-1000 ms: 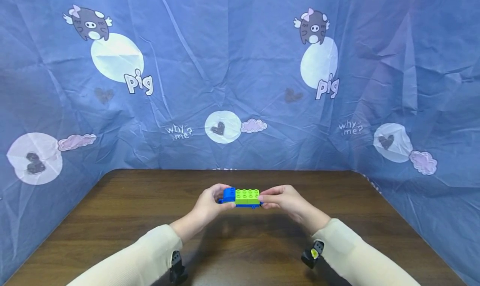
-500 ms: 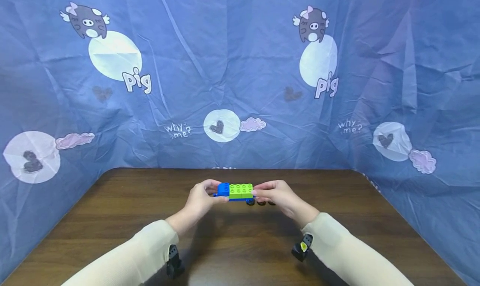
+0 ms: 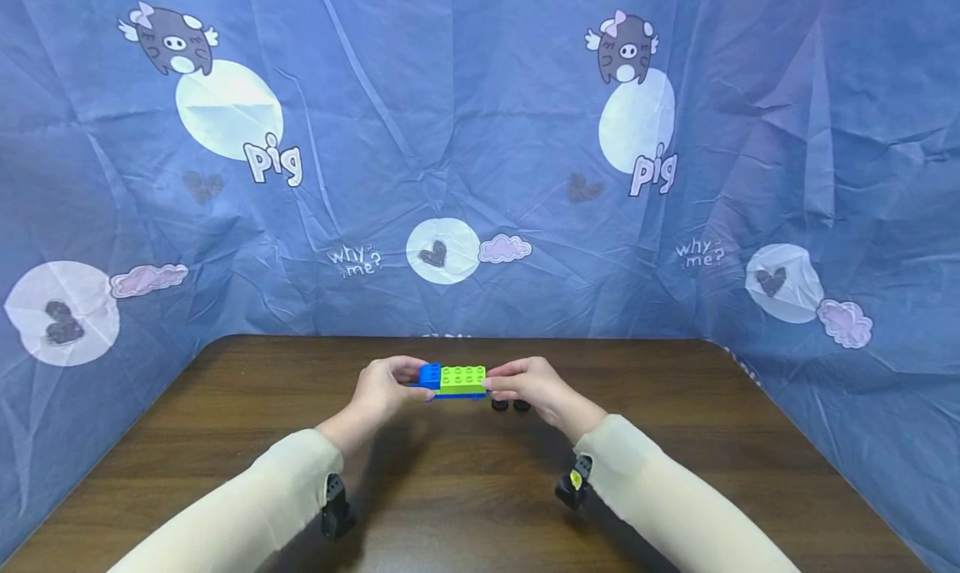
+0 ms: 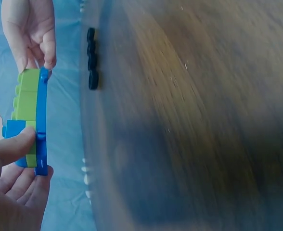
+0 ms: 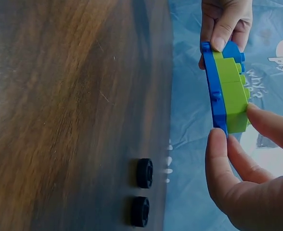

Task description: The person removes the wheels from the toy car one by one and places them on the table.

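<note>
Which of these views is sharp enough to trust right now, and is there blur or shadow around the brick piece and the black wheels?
Head view: sharp and evenly lit; soft arm shadows on the table; wide-angle bowing at the edges. Left wrist view: table smeared, black wheels soft, brick assembly fairly clear. Right wrist view: brick assembly clear, wheels dim in shadow.

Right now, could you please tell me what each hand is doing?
Left hand: pinching the brick assembly's blue end.
Right hand: pinching its green end.

table (image 3: 225,439): dark wood grain, smooth, faint sheen
brick assembly (image 3: 453,380): glossy moulded plastic, green and blue
wheels (image 5: 143,192): black, matt, rubbery-looking
backdrop (image 3: 465,139): creased printed cloth, matt
sleeves (image 3: 247,515): cream soft knit fabric
</note>
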